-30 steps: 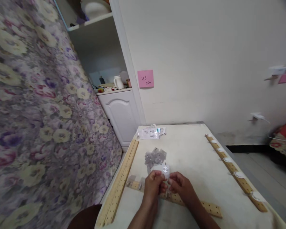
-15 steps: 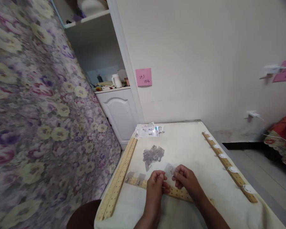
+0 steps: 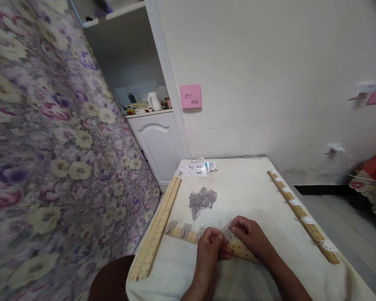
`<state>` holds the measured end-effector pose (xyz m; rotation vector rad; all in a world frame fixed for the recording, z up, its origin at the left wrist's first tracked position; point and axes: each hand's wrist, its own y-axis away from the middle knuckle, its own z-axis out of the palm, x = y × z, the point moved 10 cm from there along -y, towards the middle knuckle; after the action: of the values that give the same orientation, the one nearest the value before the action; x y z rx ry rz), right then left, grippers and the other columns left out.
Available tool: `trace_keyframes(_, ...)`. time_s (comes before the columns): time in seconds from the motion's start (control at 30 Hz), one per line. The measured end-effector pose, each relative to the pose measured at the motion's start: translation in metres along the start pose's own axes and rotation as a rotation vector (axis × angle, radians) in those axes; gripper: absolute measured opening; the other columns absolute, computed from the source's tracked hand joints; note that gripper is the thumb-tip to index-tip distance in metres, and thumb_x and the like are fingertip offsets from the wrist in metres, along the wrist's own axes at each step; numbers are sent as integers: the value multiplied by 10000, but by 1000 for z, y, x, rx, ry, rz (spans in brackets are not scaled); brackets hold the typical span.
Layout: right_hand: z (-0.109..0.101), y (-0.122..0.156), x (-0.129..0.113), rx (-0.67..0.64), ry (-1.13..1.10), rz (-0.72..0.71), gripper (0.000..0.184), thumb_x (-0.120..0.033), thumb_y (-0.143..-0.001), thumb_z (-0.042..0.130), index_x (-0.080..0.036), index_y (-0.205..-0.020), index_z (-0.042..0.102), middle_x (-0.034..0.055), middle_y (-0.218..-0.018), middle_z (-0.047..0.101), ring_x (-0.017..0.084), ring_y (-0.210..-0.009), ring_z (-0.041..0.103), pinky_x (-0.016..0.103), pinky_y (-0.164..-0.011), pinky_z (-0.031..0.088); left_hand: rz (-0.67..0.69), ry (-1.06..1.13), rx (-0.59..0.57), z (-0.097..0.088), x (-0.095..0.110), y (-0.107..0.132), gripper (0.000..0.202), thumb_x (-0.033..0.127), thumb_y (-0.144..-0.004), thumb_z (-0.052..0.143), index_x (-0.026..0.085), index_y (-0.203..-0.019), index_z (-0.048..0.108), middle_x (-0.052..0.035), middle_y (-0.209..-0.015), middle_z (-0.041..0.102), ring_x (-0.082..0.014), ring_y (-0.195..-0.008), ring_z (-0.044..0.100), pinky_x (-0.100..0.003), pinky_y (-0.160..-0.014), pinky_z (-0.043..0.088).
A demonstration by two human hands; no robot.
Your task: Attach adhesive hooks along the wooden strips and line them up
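Note:
My left hand [image 3: 211, 245] and my right hand [image 3: 249, 235] meet over a perforated wooden strip [image 3: 191, 236] lying across the near part of the white table [image 3: 244, 188]. Both hands are pinched on a small clear adhesive hook [image 3: 228, 233] right above the strip. Two clear hooks sit on the strip's left end. A heap of clear hooks [image 3: 202, 199] lies just beyond the hands.
A pair of long wooden strips [image 3: 158, 232] runs along the table's left edge. Another strip with several white pads [image 3: 301, 213] runs along the right edge. A hook package [image 3: 196, 169] lies at the far edge. Floral fabric [image 3: 50, 146] fills the left; a white cabinet [image 3: 158, 142] stands behind.
The hands have come down from in front of me to the wooden strip, carrying the clear hook with them. The camera has tilted slightly.

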<state>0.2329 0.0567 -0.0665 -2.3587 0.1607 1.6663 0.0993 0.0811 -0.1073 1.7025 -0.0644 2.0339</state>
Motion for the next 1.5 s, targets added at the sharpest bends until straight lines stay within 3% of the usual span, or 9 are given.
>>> trace_keyframes(0.3,5,1,1,-31,24,31,129,-298,-741,545,-184,-738,607,-14,-666,591,129,-604,487,248,-578,379,-270,303,18,15,-37,25,185,236,-712,653,165,-761,490,-53,-724,679,-117,-599,646,-178,-520,456)
trace_keyframes(0.5,8,0,14,-79,-52,47,152,-304,-755,540,-175,-764,619,-12,-645,586,132,-615,498,242,-578,383,-306,333,45,13,-51,28,144,185,-725,626,166,-779,494,-32,-650,661,-108,-531,626,-180,-492,461)
trace_keyframes(0.7,19,1,35,-168,-56,93,140,-276,-733,557,-159,-758,630,-27,-591,566,111,-562,474,226,-539,350,-338,392,52,15,-72,37,158,238,-732,634,153,-769,507,-38,-660,659,-107,-553,632,-176,-506,464)
trace_keyframes(0.9,22,0,53,-170,77,110,176,-237,-725,520,-156,-785,665,-14,-587,597,120,-553,496,230,-531,356,-363,362,106,17,-87,32,146,241,-734,609,157,-730,490,-20,-607,637,-89,-496,597,-167,-473,423)
trace_keyframes(1.1,16,-2,54,-124,271,52,232,-205,-725,501,-172,-854,690,41,-784,672,160,-717,578,266,-663,414,-376,302,142,15,-101,24,168,275,-697,612,166,-718,486,-8,-565,618,-98,-445,568,-188,-440,390)
trace_keyframes(1.5,11,-1,62,-150,271,94,248,-167,-707,505,-161,-863,698,55,-787,696,166,-706,595,270,-659,432,-376,221,200,14,-101,23,136,260,-684,579,163,-732,496,4,-552,601,-96,-422,550,-197,-427,360)
